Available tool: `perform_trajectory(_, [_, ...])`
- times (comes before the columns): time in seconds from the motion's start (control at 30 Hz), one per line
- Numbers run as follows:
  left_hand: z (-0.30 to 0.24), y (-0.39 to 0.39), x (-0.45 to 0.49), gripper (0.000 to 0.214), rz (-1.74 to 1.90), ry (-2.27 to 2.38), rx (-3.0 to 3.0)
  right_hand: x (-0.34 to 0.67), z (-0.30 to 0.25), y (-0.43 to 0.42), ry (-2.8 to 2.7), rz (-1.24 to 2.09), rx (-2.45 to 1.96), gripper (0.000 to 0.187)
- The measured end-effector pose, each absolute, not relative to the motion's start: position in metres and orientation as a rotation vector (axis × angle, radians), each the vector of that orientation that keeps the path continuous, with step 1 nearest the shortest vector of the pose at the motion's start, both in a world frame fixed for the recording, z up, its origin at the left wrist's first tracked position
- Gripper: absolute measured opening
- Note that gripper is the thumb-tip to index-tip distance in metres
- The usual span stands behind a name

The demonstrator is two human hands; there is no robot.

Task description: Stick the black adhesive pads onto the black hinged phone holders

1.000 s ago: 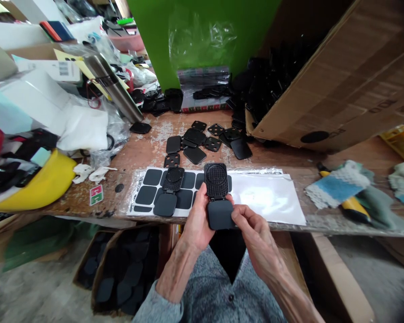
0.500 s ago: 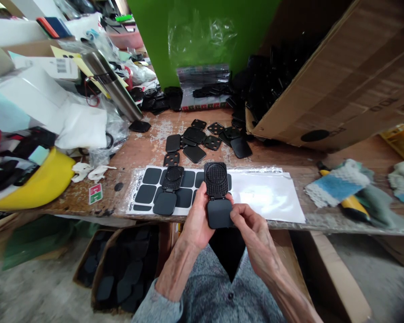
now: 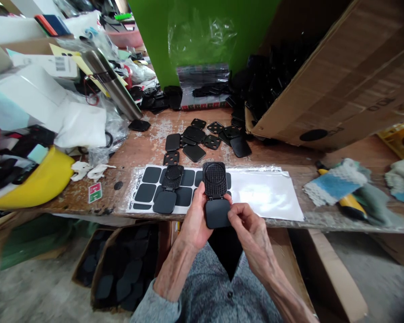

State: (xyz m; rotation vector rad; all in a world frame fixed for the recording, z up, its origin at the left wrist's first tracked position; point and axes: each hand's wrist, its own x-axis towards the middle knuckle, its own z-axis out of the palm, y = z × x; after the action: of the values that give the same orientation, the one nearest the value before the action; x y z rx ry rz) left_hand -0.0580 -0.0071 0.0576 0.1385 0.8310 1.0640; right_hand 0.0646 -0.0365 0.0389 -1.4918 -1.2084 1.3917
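A black hinged case (image 3: 216, 204), gridded and ringed on its far half, smooth on its near half, is held open at the near edge of the workbench (image 3: 147, 143). Your left hand (image 3: 196, 220) clasps it; your right hand (image 3: 252, 224) pinches its right edge.

A scuffed wooden bench (image 3: 134, 150) carries black plates (image 3: 194, 153), white sheets (image 3: 269, 194) and perhaps a glove (image 3: 403, 179).

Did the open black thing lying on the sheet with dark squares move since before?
No, the open black piece hasn't moved: it sits the same way to the right of the dark round spot.
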Motion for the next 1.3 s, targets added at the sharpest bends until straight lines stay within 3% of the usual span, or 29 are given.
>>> perform_trajectory(0.43, [0.056,-0.010,-0.057,0.047,1.083,0.806,0.074,0.061,0.035,-0.040,-1.315,1.204,-1.500,0.013])
perform_trajectory(0.6, [0.059,-0.014,-0.057,0.045,1.142,0.924,0.117,0.060,0.027,-0.040,-1.300,1.275,-1.452,0.020])
perform_trajectory(0.7, [0.064,-0.011,-0.080,0.042,1.220,1.110,0.261,0.064,0.030,-0.030,-1.473,1.255,-1.426,0.016])
perform_trajectory(0.83, [0.059,0.003,-0.141,0.044,1.292,1.659,0.618,0.073,0.038,-0.005,-1.791,0.885,-1.392,0.010])
perform_trajectory(0.93, [0.045,0.017,-0.187,0.038,1.277,1.955,0.846,0.074,0.037,0.012,-2.015,0.724,-1.342,0.016])
perform_trajectory(1.1, [0.033,0.027,-0.224,0.022,1.180,2.197,0.984,0.065,0.023,0.027,-2.304,0.511,-1.330,0.025])
perform_trajectory(1.2, [0.043,0.020,-0.211,0.026,1.157,2.321,1.144,0.062,0.018,0.029,-2.380,0.482,-1.329,0.025])
perform_trajectory(1.3, [0.051,0.006,-0.171,0.025,1.034,2.064,1.670,0.061,0.018,0.030,-2.463,0.470,-1.336,0.025])
